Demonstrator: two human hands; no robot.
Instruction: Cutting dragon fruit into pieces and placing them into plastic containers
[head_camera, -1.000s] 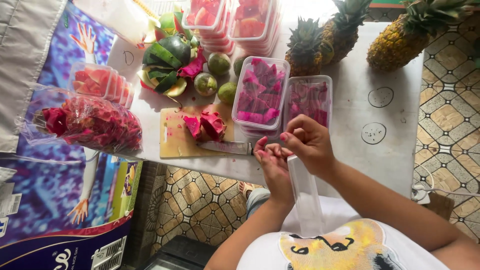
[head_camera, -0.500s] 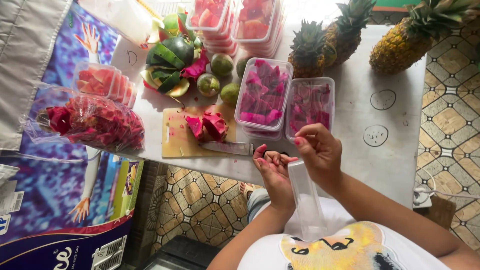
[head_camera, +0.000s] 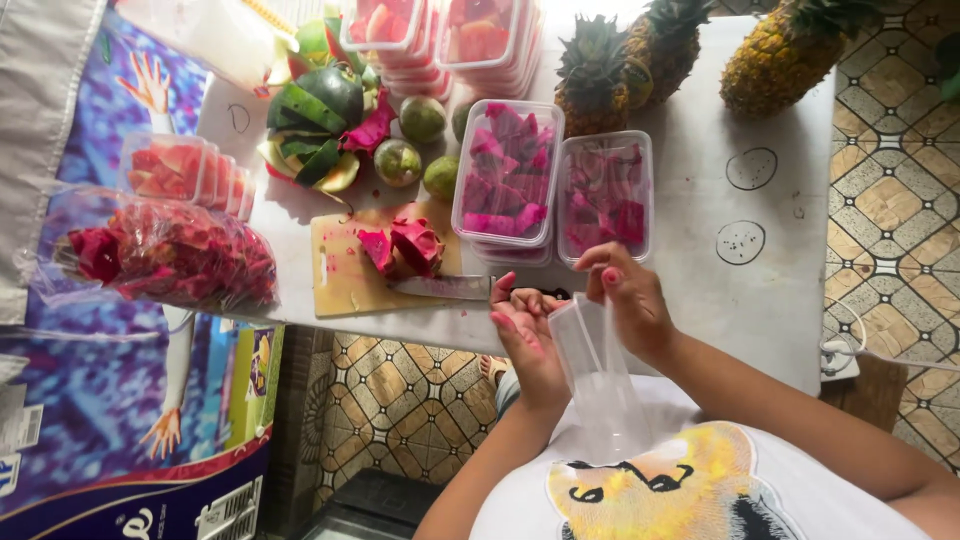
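Both hands are holding a clear bag (head_camera: 600, 385) at the tabletop (head_camera: 720, 290) edge: right hand (head_camera: 628, 300) pinching its top, left hand (head_camera: 528, 335) spreading beside it, near a knife (head_camera: 445, 287).

White table (head_camera: 760, 300) with scuffed top, a few round marks on it, bright daylight washing out its far edge. Floor (head_camera: 900, 190) is patterned tile, brown/cream geometric, visible right of the table and under it. Left side: grey cloth (head_camera: 40, 130) over a blue printed banner (head_camera: 90, 400), cardboard box (head_camera: 250, 380) beside it.
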